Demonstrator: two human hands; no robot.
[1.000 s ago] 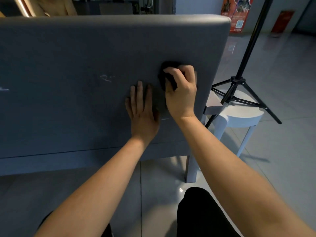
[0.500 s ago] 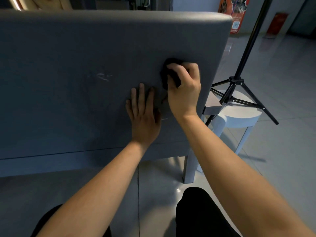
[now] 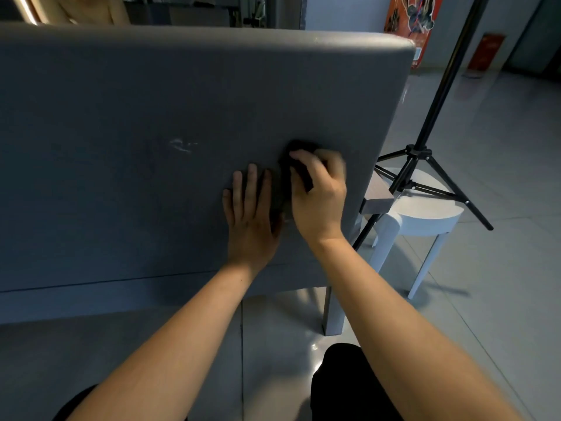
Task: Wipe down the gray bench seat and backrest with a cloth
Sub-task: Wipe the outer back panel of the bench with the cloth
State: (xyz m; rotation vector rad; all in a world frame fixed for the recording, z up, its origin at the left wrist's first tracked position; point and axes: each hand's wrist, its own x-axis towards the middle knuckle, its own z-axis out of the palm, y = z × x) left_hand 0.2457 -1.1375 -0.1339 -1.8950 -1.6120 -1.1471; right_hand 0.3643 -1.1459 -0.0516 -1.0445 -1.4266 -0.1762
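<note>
- Nearest us, our left hand [image 3: 249,214] lies flat on the backrest [image 3: 136,101], fingers straight and holding nothing. We judge it a brace.
- Just right of it, our right hand [image 3: 318,205] curls fingers and thumb round the cloth [image 3: 299,147], a dark wad pressed against the panel near its right end.
- The cloth looks soft, light and limp. We judge it best kept bunched in the palm so it cannot slide out under pressure. Wadded like this, it shows no clear long axis.
- The backrest looks padded over a stiff frame, smooth-skinned and too heavy to shift under a wipe. It stands about upright, facing us, its long axis running left to right.
- A pale smear [image 3: 182,145] sits left of both hands, apart from the cloth.
- We cannot see the seat.
- Beyond the right end stand a white stool [image 3: 425,214] and a black tripod [image 3: 419,153].
</note>
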